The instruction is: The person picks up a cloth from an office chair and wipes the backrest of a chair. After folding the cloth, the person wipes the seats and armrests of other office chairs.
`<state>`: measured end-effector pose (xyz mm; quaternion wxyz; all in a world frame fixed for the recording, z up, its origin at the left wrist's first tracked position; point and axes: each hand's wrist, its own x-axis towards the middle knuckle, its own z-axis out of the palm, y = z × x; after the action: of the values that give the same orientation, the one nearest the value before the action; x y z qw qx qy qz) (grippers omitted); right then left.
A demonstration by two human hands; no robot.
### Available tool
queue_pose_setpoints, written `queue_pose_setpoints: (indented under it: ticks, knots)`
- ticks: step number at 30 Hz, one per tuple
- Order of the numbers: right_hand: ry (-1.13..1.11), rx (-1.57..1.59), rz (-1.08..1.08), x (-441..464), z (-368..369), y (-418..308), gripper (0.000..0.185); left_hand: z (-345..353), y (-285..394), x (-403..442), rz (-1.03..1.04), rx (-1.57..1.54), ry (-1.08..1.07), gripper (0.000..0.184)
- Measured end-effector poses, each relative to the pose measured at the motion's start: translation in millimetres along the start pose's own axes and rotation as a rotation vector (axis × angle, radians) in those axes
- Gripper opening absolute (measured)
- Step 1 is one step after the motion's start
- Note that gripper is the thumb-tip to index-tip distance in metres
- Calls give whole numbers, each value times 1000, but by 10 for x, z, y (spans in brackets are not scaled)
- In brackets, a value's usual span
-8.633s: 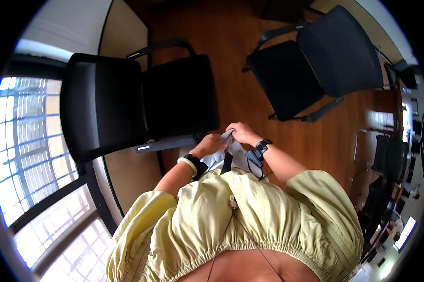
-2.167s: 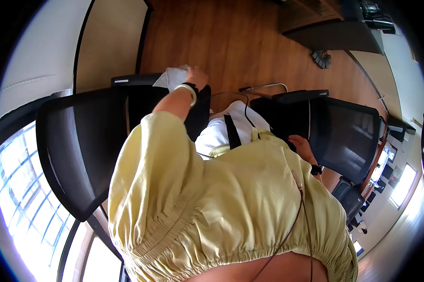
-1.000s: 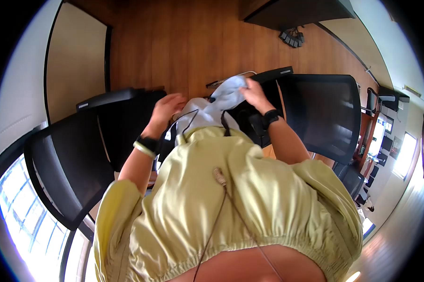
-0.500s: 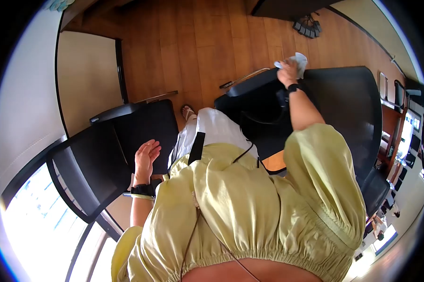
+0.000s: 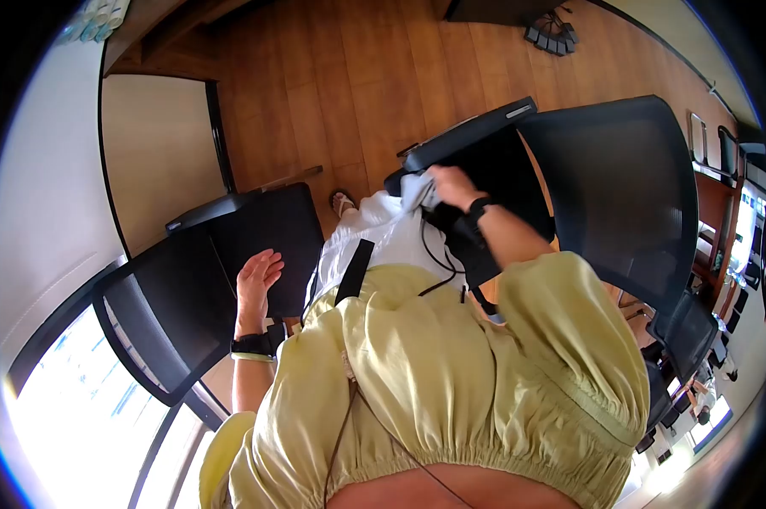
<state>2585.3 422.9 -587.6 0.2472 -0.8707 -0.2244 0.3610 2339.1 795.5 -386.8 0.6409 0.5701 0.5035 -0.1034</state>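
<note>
My right hand (image 5: 457,187) is closed on a light grey cloth (image 5: 418,192), beside the front edge of the black seat (image 5: 497,204) of the right chair. That chair's armrest (image 5: 472,133) lies just beyond the hand. My left hand (image 5: 258,278) holds nothing; its fingers are apart and slightly curled, in front of the left chair's dark seat (image 5: 268,229). Black bands circle both wrists, and a pale bangle is on the left one. Between the hands are my white trousers (image 5: 374,229), with a black strap and a thin black cable over them.
The right chair's mesh back (image 5: 620,187) and the left chair's back (image 5: 158,314) stand at either side. Beyond them runs the wooden floor (image 5: 340,93), with a black object (image 5: 552,36) on it. A bright window is at lower left; a person (image 5: 704,400) is far right.
My right hand has come back from the top of the right chair's backrest to the seat's front edge with the cloth. My left hand has barely moved.
</note>
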Motion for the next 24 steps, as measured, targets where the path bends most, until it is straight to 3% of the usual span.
queue_pose_setpoints:
  ticks: [2, 4, 6, 8, 12, 14, 18, 21, 24]
  knots:
    - [134, -24, 9, 2, -351, 348, 20, -74, -137, 30, -67, -10, 25, 30]
    - [185, 232, 104, -67, -801, 583, 22, -109, -249, 33, -107, -29, 35, 30]
    - [466, 489, 59, -199, -1223, 663, 29, -101, -301, 57, -118, -57, 33, 30]
    - [787, 270, 47, -296, -1664, 621, 35, -90, -345, 47, -126, -75, -2, 30]
    - [994, -339, -75, -461, -2211, 123, 39, -49, -307, 50, -123, -50, -16, 29]
    - [969, -549, -5, -341, -2142, 142, 44, -43, -279, 32, -118, -42, -6, 29]
    - [329, -603, 443, -13, -1569, 418, 57, -43, -274, 3, -117, -39, 18, 29]
    - [248, -339, 569, 77, -1382, 296, 78, -64, -279, -19, -115, -38, 33, 29]
    - [299, -295, 667, 136, -1555, 277, 77, -68, -308, -82, -117, -37, 52, 30]
